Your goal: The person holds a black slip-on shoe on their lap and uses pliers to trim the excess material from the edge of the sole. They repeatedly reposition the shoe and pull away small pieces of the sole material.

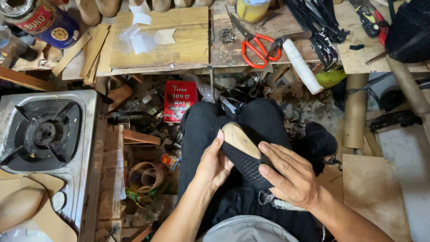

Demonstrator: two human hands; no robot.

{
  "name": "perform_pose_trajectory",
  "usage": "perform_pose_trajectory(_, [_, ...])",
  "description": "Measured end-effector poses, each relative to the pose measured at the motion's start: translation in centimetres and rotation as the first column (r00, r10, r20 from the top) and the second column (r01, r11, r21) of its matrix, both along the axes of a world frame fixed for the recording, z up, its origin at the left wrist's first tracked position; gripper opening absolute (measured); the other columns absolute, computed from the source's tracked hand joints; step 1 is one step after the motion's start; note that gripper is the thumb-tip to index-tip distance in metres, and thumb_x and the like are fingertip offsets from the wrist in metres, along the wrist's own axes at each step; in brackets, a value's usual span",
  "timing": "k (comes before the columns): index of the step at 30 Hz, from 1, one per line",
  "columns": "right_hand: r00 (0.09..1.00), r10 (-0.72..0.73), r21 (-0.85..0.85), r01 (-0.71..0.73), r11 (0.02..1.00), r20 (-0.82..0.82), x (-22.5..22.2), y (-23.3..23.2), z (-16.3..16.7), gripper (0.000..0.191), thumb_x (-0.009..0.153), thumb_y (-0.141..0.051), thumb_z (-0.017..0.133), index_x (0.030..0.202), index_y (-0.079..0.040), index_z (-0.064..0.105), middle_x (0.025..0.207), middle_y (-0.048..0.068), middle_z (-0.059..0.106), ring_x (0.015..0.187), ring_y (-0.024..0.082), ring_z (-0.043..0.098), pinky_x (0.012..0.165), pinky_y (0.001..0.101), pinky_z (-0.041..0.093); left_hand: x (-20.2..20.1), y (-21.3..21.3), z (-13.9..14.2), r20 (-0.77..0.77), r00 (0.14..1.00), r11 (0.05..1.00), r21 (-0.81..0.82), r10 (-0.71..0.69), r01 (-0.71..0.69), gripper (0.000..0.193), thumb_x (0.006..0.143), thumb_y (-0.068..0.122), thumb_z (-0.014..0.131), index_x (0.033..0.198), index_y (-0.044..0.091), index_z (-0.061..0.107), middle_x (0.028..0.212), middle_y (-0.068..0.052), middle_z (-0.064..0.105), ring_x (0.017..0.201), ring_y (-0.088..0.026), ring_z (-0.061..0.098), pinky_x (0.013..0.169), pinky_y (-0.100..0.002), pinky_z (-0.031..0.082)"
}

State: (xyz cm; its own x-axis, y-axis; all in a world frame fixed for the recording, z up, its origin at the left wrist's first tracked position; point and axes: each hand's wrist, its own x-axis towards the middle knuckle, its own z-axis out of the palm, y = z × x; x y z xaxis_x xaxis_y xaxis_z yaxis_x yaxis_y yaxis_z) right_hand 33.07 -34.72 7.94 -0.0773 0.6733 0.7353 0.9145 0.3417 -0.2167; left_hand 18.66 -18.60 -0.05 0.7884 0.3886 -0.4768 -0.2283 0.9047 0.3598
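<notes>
The person sits with a shoe last [240, 140] resting on the lap, its pale wooden sole turned up and a black woven upper [244, 163] wrapped around its sides. The left hand [213, 164] closes on the left side of the upper, thumb laid along the edge where the weave meets the wood. The right hand [291, 175] clamps the right side, fingers [273, 154] spread across the black weave and pressing it against the last. A small metal tool [268, 199] shows just under the right hand, but whether the hand grips it cannot be told. Far from the hands, on the wooden workbench [188, 49], lie orange-handled scissors [257, 48], a white roll [302, 66] and a bundle of black straps [318, 27]. A red tin [180, 101] stands on the cluttered floor just beyond the knees. To the far left sits a gas stove [45, 130], with another bare wooden last [18, 207] near it at the lower left corner.
</notes>
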Motion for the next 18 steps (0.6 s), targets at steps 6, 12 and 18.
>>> perform_pose_trajectory(6, [0.998, 0.024, -0.005, -0.024, 1.0, 0.061, 0.8, -0.8, 0.8, 0.057, 0.084, 0.007, 0.067, 0.138, -0.007, 0.053, 0.129, 0.031, 0.063, 0.114, 0.044, 0.07, 0.098, 0.0503, 0.06, 0.3, -1.0, 1.2, -0.007, 0.999, 0.999, -0.022, 0.046, -0.046, 0.043, 0.102, 0.038, 0.057, 0.126, 0.002, 0.062, 0.113, -0.013, 0.073, 0.099, -0.024, 0.073, 0.087, -0.039, 0.061])
perform_pose_trajectory(12, [0.999, -0.035, -0.057, 0.033, 0.998, -0.036, 0.3, -0.9, -1.2, 0.059, 0.079, -0.004, 0.076, 0.134, -0.004, 0.053, 0.137, 0.034, 0.055, 0.116, 0.048, 0.066, 0.097, 0.0515, 0.058, 1.2, 0.5, 0.5, 0.029, 0.992, 0.992, 0.043, 0.121, -0.122, 0.042, 0.1, 0.036, 0.058, 0.125, 0.002, 0.062, 0.114, -0.013, 0.073, 0.1, -0.024, 0.074, 0.089, -0.04, 0.06])
perform_pose_trajectory(18, [0.981, -0.192, -0.091, 0.19, 0.978, -0.014, -0.1, -0.8, -1.3, 0.058, 0.072, -0.006, 0.086, 0.124, -0.011, 0.062, 0.135, 0.03, 0.052, 0.116, 0.047, 0.066, 0.097, 0.0467, 0.059, 1.4, 1.1, 0.6, 0.012, 0.992, 0.98, 0.154, 0.124, -0.124, 0.04, 0.104, 0.033, 0.06, 0.123, -0.002, 0.062, 0.113, -0.014, 0.074, 0.101, -0.023, 0.073, 0.091, -0.041, 0.06])
